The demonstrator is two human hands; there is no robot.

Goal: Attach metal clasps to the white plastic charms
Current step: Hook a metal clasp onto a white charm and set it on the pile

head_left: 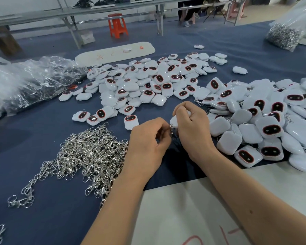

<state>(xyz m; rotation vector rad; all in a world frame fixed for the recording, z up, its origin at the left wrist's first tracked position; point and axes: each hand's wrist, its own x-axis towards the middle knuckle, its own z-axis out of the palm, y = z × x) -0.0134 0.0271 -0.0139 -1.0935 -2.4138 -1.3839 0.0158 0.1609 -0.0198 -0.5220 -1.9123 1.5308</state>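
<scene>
Right now both hands meet over the blue-covered bench [42,218], close in front of the person. The right hand [193,128] has its fingers [181,112] curled tight around a white plastic charm [174,122], of which only the lower left corner shows below the knuckles. The left hand [148,140] pinches a small metal clasp [171,132] between thumb and fingertips, right at that corner of the charm — whether the clasp is already hooked on cannot be told, since the fingers hide the join.

To the left of the left hand lies a tangled heap of silver clasps [88,152], some trailing off toward the near edge. Beyond the hands a wide scatter of loose charms [148,82] covers the cloth, many showing dark oval faces ringed in red. A second, denser pile of charms [265,124] sits just right of the right hand — a few with clasps showing. A crumpled clear plastic bag [33,80] rests at far left, and another bag of metal parts [283,36] at far right
</scene>
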